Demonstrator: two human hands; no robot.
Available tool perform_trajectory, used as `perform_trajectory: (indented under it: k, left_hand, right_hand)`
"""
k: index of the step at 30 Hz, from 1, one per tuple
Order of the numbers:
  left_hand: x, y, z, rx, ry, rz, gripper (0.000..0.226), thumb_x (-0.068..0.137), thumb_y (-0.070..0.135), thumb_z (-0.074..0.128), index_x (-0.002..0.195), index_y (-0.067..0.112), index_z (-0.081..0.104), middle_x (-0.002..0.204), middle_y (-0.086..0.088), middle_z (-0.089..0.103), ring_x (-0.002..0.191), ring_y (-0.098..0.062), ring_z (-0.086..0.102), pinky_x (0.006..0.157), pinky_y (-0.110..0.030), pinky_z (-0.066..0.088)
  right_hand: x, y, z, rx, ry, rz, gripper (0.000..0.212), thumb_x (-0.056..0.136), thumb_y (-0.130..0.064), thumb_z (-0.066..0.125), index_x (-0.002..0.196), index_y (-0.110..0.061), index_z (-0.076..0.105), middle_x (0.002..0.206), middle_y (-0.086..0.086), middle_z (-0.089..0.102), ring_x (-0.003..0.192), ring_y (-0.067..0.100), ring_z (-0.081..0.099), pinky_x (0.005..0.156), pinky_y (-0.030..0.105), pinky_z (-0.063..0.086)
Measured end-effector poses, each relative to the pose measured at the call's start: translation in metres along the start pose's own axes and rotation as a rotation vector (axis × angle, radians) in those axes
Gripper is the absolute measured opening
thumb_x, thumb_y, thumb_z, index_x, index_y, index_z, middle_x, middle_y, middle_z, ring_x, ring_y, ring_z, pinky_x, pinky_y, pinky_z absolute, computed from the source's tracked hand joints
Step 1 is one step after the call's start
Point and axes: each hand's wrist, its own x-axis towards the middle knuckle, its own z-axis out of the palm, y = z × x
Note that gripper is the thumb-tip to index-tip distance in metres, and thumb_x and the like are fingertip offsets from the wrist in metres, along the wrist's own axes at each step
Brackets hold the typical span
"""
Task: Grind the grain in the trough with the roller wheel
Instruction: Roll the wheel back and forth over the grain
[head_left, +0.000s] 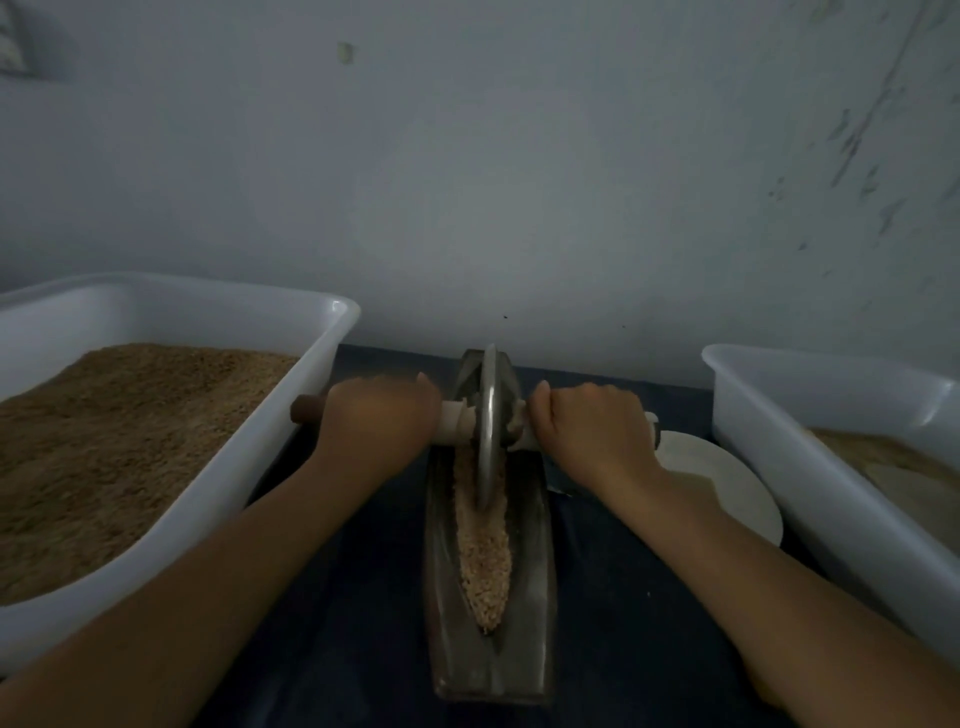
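Left hand (382, 415): fingers curled tight, pressed together, wrapped round the left end of the pale wooden axle handle (453, 422); thumb tip shows at the inner side, near the wheel. A dark brown end of the handle sticks out past the knuckles. Right hand (592, 423): the same grip on the right end of the handle, fingers closed round it, thumb up beside the wheel.

Thin grey metal roller wheel (488, 431): upright on its edge in the groove, toward the far end of the long dark boat-shaped metal trough (535, 571). The trough lies lengthwise at the middle of the table covered in dark blue cloth (623, 623), one end close to the back edge by the wall, the other toward the near edge.

Pale tan crushed grain (485, 561): a narrow strip along the groove, from under the wheel to the near tip.

Large white plastic tub (249, 457), left side of table: holds much brown grain. Second white plastic tub (779, 467), right side: contents pale tan, only partly in view. Round white plate (727, 483): between trough and right tub, partly behind the right forearm.
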Motion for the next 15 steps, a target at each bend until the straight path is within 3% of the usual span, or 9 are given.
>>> perform_trajectory:
  k: [2,4,6,12,14,15]
  left_hand:
    - [-0.008,0.003,-0.009,0.006,-0.145,0.042,0.059,0.064,0.011,0.08,0.111,-0.013,0.054,0.068,-0.02,0.061,0.051,-0.027,0.059,0.047,-0.03,0.046]
    - [-0.019,0.007,-0.006,0.04,-0.136,0.041,0.055,0.091,0.016,0.05,0.135,-0.006,0.026,0.101,-0.017,0.06,0.08,-0.027,0.061,0.062,-0.03,0.042]
    - [-0.027,0.009,-0.005,0.032,-0.157,0.091,0.057,0.096,0.02,0.04,0.139,-0.001,0.011,0.111,-0.012,0.055,0.089,-0.025,0.059,0.065,-0.029,0.039]
    - [-0.043,0.008,-0.024,0.036,-0.174,0.097,0.058,0.096,0.029,0.041,0.137,0.003,0.011,0.103,-0.003,0.056,0.076,-0.014,0.052,0.056,-0.026,0.035]
    - [-0.038,0.009,-0.03,0.009,-0.191,0.092,0.071,0.087,0.028,0.058,0.137,-0.003,0.018,0.098,-0.01,0.059,0.074,-0.02,0.058,0.054,-0.029,0.037]
    - [-0.036,0.007,-0.033,0.003,-0.2,0.093,0.079,0.072,0.025,0.075,0.131,-0.008,0.034,0.084,-0.015,0.062,0.063,-0.023,0.06,0.048,-0.028,0.038]
  right_hand:
    - [-0.013,-0.006,-0.008,0.012,0.014,0.069,0.044,0.094,-0.022,0.045,0.051,-0.016,0.042,0.042,0.0,0.039,0.038,0.023,0.04,0.045,0.023,0.005]
    - [-0.027,-0.007,-0.009,0.082,0.036,0.073,0.051,0.098,-0.031,0.029,0.048,-0.022,0.03,0.042,-0.007,0.03,0.037,0.012,0.028,0.044,0.027,0.007]
    - [-0.037,-0.009,-0.02,0.169,0.049,0.093,0.054,0.097,-0.034,0.026,0.044,-0.024,0.029,0.039,-0.008,0.026,0.035,0.007,0.022,0.043,0.027,0.011]
    - [-0.054,-0.012,-0.037,0.291,-0.019,0.096,0.053,0.088,-0.044,0.007,0.047,-0.024,0.035,0.04,-0.006,0.035,0.036,0.008,0.033,0.044,0.025,0.025]
    - [-0.053,-0.011,-0.034,0.284,-0.024,0.108,0.054,0.088,-0.044,0.006,0.048,-0.024,0.036,0.041,-0.005,0.037,0.037,0.008,0.035,0.045,0.025,0.029]
    - [-0.051,-0.01,-0.03,0.27,-0.012,0.116,0.055,0.089,-0.043,0.007,0.047,-0.024,0.036,0.041,-0.005,0.036,0.037,0.007,0.035,0.045,0.025,0.026]
